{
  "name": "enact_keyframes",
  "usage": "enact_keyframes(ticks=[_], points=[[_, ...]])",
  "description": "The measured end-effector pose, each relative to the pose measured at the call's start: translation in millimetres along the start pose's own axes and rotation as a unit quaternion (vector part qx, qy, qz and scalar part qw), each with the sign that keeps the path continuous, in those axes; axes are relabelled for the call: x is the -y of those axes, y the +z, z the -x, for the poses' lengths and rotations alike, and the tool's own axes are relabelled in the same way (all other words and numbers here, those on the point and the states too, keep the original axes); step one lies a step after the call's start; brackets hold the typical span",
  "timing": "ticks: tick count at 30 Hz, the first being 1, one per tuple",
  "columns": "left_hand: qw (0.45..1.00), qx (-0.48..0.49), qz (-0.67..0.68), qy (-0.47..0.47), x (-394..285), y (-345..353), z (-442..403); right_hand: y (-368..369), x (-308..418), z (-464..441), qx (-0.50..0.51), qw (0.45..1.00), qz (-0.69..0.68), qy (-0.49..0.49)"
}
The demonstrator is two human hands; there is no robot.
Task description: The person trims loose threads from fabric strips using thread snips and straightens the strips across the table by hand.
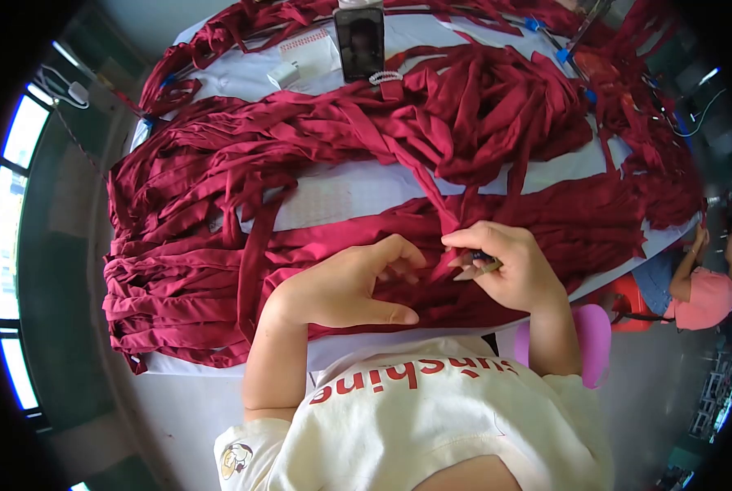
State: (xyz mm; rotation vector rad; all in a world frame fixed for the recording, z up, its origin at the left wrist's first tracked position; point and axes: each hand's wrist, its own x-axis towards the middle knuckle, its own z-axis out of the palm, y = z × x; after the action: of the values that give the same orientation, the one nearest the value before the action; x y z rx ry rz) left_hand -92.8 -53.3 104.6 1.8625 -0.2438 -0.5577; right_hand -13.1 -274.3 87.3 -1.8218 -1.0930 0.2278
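Because many dark-red cloth strips are laid in long, overlapping folds across the white-covered table, easy bending and little weight can be expected of each one, though a whole bundle would likely be felt as heavy and dragging. With the middle of the view taken as the dial's centre, one strip is stretched slantwise from the mass near twelve o'clock to the right hand at three o'clock. Close against it one fingertip is placed, while a small dark tool with a pointed end is held in the curled fingers; whether the strip itself is pinched cannot be told. The left hand, towards seven o'clock, is loosely spread, thumb and fingers parted, and nothing is seen to be gripped by it. Since a slight sheen is shown by the cloth, some slipping is to be allowed for, and a flat pinch across the strip, near the right fingertips, seems surer than a tug from the far end. Breakage is hardly to be feared; snagging on the tool's point and tangling with neighbouring folds are likelier.
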Motion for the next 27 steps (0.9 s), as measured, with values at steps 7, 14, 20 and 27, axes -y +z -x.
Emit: enact_keyframes(ticks=[7,14,20,27], points=[[0.978,0.057,0.157,0.124,12.3,14.9,-38.2,-3.0,25.9,13.0,-0.024,0.990,0.030,-0.138],[0.933,-0.085,0.336,0.102,2.8,32.3,-53.3,-0.1,24.3,33.0,-0.028,0.999,-0.041,0.005],[0.945,-0.189,0.234,0.131,3.6,38.6,-43.9,-4.3,8.0,38.5,-0.141,0.988,-0.032,0.054],[0.965,-0.205,0.115,0.120,5.8,43.1,-38.7,-14.9,3.5,29.3,-0.089,0.982,-0.035,0.162]])
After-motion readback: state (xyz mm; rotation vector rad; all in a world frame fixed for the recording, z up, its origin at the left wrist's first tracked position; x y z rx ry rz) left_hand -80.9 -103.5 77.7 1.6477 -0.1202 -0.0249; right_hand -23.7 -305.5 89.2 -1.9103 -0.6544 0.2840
